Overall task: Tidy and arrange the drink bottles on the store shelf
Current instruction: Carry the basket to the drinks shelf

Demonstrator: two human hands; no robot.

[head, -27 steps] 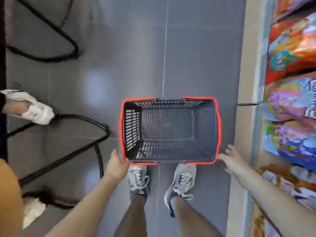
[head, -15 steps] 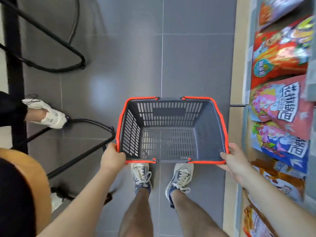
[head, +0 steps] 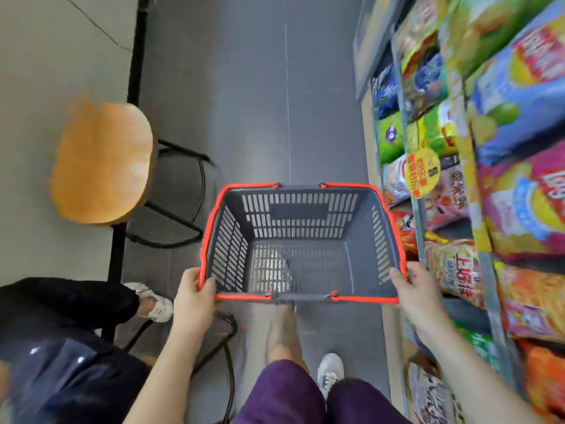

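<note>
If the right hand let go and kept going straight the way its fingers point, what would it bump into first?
The right hand grips the basket's near right corner, fingers pointing forward and slightly left. Going straight on, it would likely slide along the basket's right wall first; the snack bags on the shelf sit just right of that line, though depth is unclear.

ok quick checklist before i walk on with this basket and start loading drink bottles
1. Both hands on the basket: ok. The left hand grips the near left corner of the rim and the right hand the near right corner.
2. Basket free to take bottles: ok, nothing lies inside it.
3. Basket level: ok, the rim looks roughly even side to side.
4. Path ahead: ok, the grey floor in front is bare, though the wooden stool stands close on the left.
5. Clearance on the right: not ok, the basket's side runs close to the snack shelf.
6. Drink bottles located: cannot tell, only snack bags are visible.
</note>
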